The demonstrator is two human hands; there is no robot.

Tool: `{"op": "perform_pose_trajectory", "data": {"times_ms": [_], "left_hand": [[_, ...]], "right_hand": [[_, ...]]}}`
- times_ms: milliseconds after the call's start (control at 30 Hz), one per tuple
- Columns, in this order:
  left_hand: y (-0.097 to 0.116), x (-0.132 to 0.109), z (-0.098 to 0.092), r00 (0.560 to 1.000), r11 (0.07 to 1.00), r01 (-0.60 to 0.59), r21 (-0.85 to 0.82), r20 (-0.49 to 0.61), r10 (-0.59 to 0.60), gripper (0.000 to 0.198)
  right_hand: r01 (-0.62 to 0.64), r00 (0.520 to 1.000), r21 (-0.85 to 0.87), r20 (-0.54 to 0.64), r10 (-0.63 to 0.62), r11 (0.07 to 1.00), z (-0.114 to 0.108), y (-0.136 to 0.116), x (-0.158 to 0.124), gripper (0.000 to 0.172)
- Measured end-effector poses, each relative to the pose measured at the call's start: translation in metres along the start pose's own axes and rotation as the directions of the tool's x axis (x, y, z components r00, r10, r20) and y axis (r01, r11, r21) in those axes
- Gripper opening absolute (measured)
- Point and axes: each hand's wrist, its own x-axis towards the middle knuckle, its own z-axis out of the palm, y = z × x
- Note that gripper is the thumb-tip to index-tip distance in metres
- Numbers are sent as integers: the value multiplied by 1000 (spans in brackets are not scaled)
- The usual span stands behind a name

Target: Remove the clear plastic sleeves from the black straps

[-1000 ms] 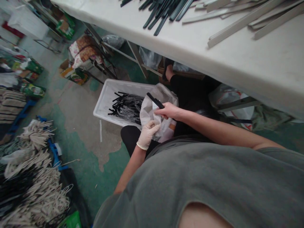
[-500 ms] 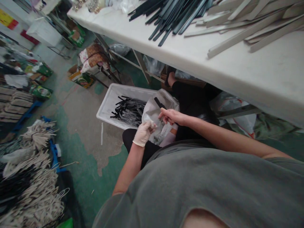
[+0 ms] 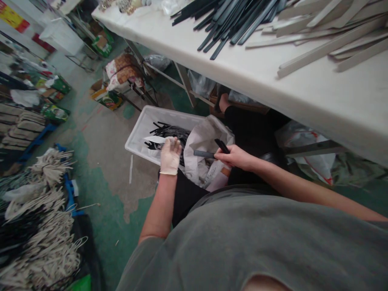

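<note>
My left hand (image 3: 170,157), in a pale thin glove, is over the near side of the white plastic bin. A white strip (image 3: 155,140), thin and pointed, sticks out to the left from between its fingers. Black strips (image 3: 169,132) lie in a heap inside the bin (image 3: 136,150). My right hand (image 3: 235,157), bare, is closed round a black strip (image 3: 204,154); one end points left and another black end rises above the fingers. Beneath both ends an open whitish sack (image 3: 197,139) rests between my legs, its contents mostly hidden.
A white-covered table (image 3: 242,68) runs across the top, bearing black strips (image 3: 236,24) and beige strips (image 3: 315,52). Bundles of cord (image 3: 45,242) lie by a blue pallet (image 3: 71,190) at the left. A stool with a patterned cushion (image 3: 124,68) stands beyond the bin.
My left hand has moved left and up from the sack to over the bin, with the white strip trailing. My right hand has shifted slightly right, and a black strip end now points left from it.
</note>
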Motion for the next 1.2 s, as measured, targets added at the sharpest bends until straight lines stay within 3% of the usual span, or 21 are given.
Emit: {"op": "perform_pose_trajectory", "data": {"times_ms": [100, 167, 267, 533, 767, 900, 1200], "left_hand": [[-52, -7, -4, 970, 970, 240, -50, -26, -241, 19], [-72, -12, -7, 954, 953, 294, -75, -33, -297, 18], [-86, -18, -9, 945, 944, 321, -77, -42, -325, 17], [-96, -30, 2, 942, 935, 320, -151, -51, -331, 10], [-92, -30, 1, 913, 897, 398, -193, -11, -407, 20], [-92, -29, -2, 907, 885, 417, -208, 37, -419, 23], [-94, -30, 2, 937, 932, 344, -113, -16, -348, 21]], "right_hand": [[118, 990, -256, -46, -134, 960, 0, -4, -6, 30], [172, 974, -432, -63, -220, 885, 1, -5, -7, 28], [139, 969, -605, -79, -233, 784, 4, -5, -5, 30], [51, 975, -700, -118, -186, 713, 7, -2, 5, 27], [11, 986, -735, -104, -129, 678, 8, -1, 6, 26], [5, 983, -720, -122, -134, 694, 7, -1, 7, 27], [7, 980, -661, -143, -135, 750, 5, 1, 8, 27]]}}
